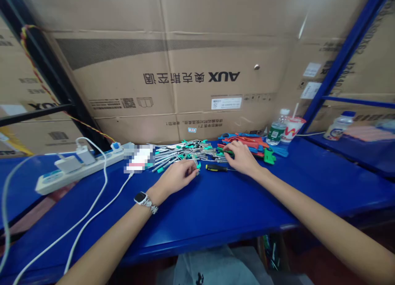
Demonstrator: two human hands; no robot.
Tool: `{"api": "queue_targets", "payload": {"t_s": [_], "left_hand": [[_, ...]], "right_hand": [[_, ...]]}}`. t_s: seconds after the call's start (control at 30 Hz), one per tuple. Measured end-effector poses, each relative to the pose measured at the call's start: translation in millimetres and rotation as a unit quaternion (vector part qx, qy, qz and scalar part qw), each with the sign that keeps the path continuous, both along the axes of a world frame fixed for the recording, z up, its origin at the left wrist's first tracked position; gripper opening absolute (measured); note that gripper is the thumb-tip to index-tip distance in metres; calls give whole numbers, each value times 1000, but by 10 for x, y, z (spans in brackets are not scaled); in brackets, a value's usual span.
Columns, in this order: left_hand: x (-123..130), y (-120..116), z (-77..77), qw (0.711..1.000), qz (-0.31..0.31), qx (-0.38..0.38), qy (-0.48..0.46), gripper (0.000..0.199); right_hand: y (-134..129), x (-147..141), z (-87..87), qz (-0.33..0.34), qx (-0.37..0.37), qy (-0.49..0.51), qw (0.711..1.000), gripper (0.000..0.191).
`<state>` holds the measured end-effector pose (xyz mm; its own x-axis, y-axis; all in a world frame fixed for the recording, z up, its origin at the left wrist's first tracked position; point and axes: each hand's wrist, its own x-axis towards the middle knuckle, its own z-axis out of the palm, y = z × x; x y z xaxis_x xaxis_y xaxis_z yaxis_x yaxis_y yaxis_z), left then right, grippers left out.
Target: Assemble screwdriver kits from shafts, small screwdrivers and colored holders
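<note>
My left hand (177, 177), with a watch (142, 197) on the wrist, is closed on a small metal rod with a teal end (198, 165), seen nearly end-on and partly hidden by the fingers. Beyond it lies a loose pile of thin silvery rods with teal ends (169, 155). My right hand (242, 156) reaches to the right end of that pile, at the edge of the red, blue and green plastic pieces (254, 143). Its fingers are bent, with a gap between fingertips and thumb. Between both hands a black and yellow screwdriver (216, 168) rests on the blue table (191, 215).
A power strip (86, 169) with chargers and white cables stands at the left, beside a blurred-out phone (139, 159). At the back right are a water bottle (276, 130), a paper cup with straw (291, 129) and another bottle (339, 126). A large carton (185, 58) walls off the back.
</note>
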<state>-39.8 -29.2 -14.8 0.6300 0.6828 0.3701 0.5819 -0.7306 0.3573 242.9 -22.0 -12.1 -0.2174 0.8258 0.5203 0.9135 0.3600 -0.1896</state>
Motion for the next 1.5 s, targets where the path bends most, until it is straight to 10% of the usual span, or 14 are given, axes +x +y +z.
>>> {"api": "queue_targets", "payload": {"t_s": [0.37, 0.63, 1.1, 1.5], "left_hand": [[1157, 720, 186, 989, 1, 147, 25, 11], [1542, 1018, 291, 988, 10, 133, 76, 20], [1846, 1604, 372, 997, -26, -26, 71, 28], [1300, 1118, 662, 977, -116, 144, -105, 5]], "right_hand": [[26, 661, 10, -81, -4, -13, 997, 22], [74, 805, -11, -55, 0, 65, 996, 22], [415, 1005, 58, -99, -36, 62, 992, 14], [258, 794, 108, 32, 102, 108, 988, 12]]}}
